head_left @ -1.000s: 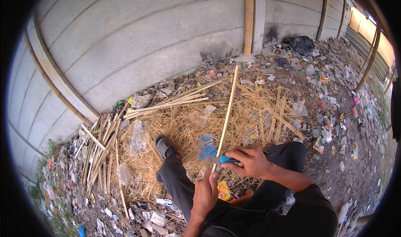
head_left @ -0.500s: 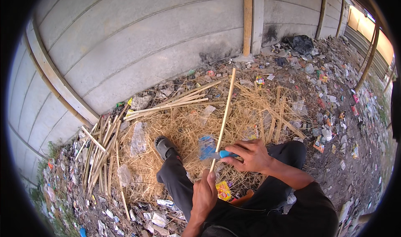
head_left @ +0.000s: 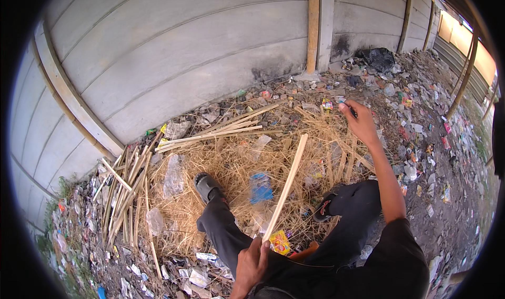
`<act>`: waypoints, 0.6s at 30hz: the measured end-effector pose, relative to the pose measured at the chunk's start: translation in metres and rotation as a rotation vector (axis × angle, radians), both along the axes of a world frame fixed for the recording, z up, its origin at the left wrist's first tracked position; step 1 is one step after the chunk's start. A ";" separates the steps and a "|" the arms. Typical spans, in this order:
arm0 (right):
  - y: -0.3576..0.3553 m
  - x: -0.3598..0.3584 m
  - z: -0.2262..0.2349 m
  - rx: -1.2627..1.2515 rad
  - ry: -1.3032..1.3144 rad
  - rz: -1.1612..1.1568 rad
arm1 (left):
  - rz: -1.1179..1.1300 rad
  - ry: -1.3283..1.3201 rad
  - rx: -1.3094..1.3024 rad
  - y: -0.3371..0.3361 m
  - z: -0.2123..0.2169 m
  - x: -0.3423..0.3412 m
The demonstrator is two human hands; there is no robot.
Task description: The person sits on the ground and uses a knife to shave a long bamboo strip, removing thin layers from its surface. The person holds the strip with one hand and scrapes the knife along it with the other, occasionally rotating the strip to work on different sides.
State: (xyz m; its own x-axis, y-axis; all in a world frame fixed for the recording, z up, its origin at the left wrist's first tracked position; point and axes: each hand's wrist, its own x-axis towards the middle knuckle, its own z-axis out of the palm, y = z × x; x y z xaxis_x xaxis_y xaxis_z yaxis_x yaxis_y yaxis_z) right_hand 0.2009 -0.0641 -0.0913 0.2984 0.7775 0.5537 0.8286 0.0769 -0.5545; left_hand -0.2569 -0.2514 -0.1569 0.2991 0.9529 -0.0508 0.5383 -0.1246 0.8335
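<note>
I sit on the ground with my legs out. My left hand (head_left: 251,263) grips the lower end of a pale split bamboo stick (head_left: 286,186), which slants up and away over my knees. My right hand (head_left: 361,123) is stretched out in front and to the right, well clear of the stick's top end. Its fingers are closed around a small tool (head_left: 352,110), of which only a dark tip shows by the thumb. Under both hands lies a bed of straw-like shavings (head_left: 236,167).
A grey concrete panel wall (head_left: 184,51) with a wooden post (head_left: 314,28) stands ahead. More bamboo strips (head_left: 123,188) are heaped at the left and along the wall's foot. Litter covers the ground, with a blue packet (head_left: 260,188), a yellow packet (head_left: 280,242) and a black bag (head_left: 376,57).
My right hand has left the stick's lower part and swung up and away to the right with the tool. The stick's top has tipped slightly to the right. My left hand stays put.
</note>
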 end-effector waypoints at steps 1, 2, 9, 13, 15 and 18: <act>-0.007 -0.008 0.005 -0.051 -0.016 0.004 | 0.043 0.019 0.034 0.006 0.006 -0.003; -0.013 -0.015 0.007 -0.104 -0.035 0.003 | 0.079 0.036 0.066 0.011 0.011 -0.004; -0.051 -0.093 0.027 -0.196 0.575 0.537 | 0.121 -0.001 0.124 0.033 0.023 0.017; -0.063 -0.123 0.024 -0.216 0.938 0.782 | 0.048 -0.023 0.111 0.036 0.021 0.030; -0.064 -0.127 0.018 -0.207 1.039 0.840 | 0.000 0.043 0.111 0.040 0.022 0.033; -0.062 -0.130 0.008 -0.219 1.092 0.829 | -0.036 0.047 0.152 0.042 0.018 0.035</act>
